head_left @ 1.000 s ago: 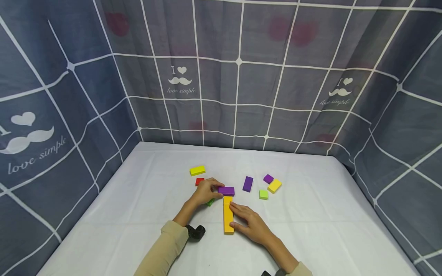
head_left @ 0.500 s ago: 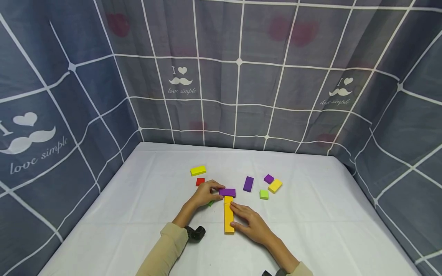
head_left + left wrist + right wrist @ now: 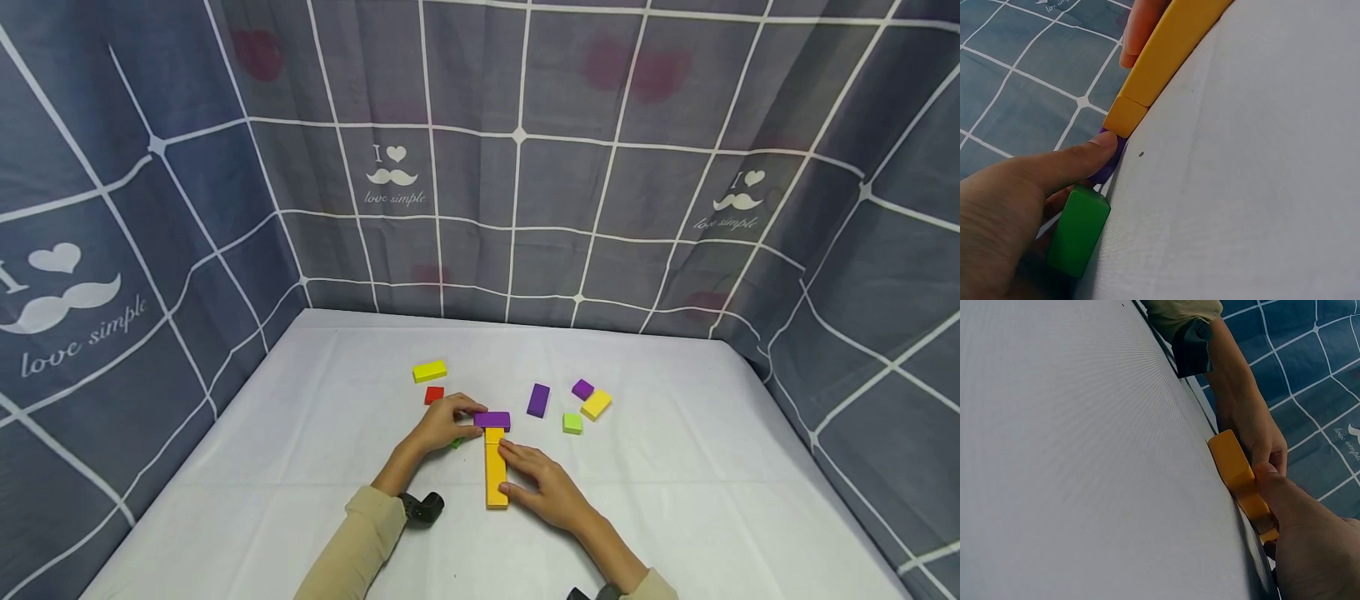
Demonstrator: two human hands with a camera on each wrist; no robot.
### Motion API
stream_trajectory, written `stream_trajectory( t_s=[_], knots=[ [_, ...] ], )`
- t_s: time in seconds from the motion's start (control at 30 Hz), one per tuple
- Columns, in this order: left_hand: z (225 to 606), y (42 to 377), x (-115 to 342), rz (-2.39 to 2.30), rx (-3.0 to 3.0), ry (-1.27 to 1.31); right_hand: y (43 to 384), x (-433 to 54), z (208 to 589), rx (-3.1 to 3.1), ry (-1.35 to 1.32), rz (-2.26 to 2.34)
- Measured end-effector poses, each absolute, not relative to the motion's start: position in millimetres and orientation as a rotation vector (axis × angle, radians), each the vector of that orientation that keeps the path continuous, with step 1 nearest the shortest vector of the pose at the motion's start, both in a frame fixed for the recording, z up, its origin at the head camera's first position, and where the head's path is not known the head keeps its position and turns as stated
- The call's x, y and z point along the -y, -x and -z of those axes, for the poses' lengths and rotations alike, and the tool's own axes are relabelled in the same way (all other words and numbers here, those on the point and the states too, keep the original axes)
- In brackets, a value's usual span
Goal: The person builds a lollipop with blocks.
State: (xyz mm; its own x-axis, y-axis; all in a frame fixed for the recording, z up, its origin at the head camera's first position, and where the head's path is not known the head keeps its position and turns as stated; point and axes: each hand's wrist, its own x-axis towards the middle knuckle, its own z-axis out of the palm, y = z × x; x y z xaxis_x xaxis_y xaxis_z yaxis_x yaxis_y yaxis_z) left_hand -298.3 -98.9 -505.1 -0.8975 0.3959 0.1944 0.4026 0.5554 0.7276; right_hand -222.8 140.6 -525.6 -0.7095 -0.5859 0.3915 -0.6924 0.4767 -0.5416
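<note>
My left hand (image 3: 442,425) pinches the left end of a purple block (image 3: 492,421) between thumb and fingers. That block lies crosswise against the far end of a short orange block (image 3: 494,435), forming a T. A longer orange block (image 3: 496,475) continues the row toward me. My right hand (image 3: 551,487) rests along the right side of the row, thumb and fingertips touching it, fingers fairly straight. Beneath my left hand sits a green block (image 3: 1079,231), mostly hidden in the head view. The left wrist view shows my left thumb at the purple block beside the orange seam.
Beyond my left hand lie a red block (image 3: 434,395) and a yellow block (image 3: 430,372). To the right are another purple block (image 3: 537,401), a light green block (image 3: 572,423), a small purple block (image 3: 582,388) and a yellow-orange block (image 3: 597,405). Checked curtains surround the white table (image 3: 675,500).
My left hand has drawn the purple block slightly toward me, closing the small gap to the short orange block. My right hand has stayed in place.
</note>
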Motion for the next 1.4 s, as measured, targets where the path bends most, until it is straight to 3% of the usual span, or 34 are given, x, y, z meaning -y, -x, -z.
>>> stream_trajectory(
  t_s=[0.53,1.03,1.4],
  knots=[
    [505,293,102,1.366,2.756,0.684,221,-141,526,2.599,-1.108,-1.059],
    [499,281,145,1.437,2.781,0.710,223,-143,527,2.558,-1.116,-1.042],
    [498,282,152,1.408,2.771,0.751,223,-141,527,2.578,-1.124,-1.030]
  ],
)
